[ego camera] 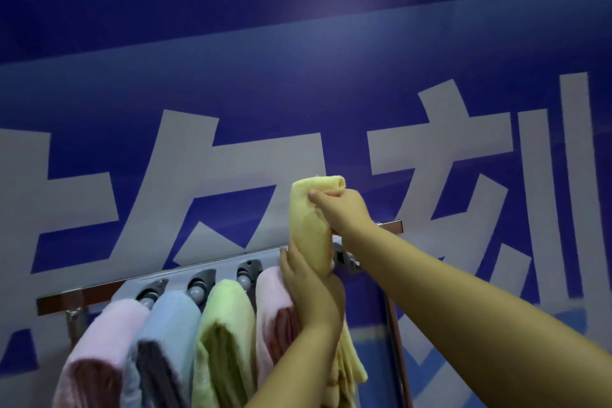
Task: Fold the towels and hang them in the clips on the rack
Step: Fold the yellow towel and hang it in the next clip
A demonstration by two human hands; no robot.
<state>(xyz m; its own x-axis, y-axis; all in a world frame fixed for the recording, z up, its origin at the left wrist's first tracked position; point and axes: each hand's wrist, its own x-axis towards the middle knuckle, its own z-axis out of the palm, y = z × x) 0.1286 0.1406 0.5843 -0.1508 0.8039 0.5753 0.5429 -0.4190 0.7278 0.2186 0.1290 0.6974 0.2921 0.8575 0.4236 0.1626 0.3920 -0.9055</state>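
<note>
Right hand pinches folded top of yellow towel; left hand grips it lower, at right end of rack. Hanging step: last clip, seemingly free, needs fold pushed in. Four towels already clipped.

Both bare forearms reaching up and forward, right hand highest, fingers curled in a grip, left hand just below it, fingers wrapped in a grip, wrist bent.
</note>
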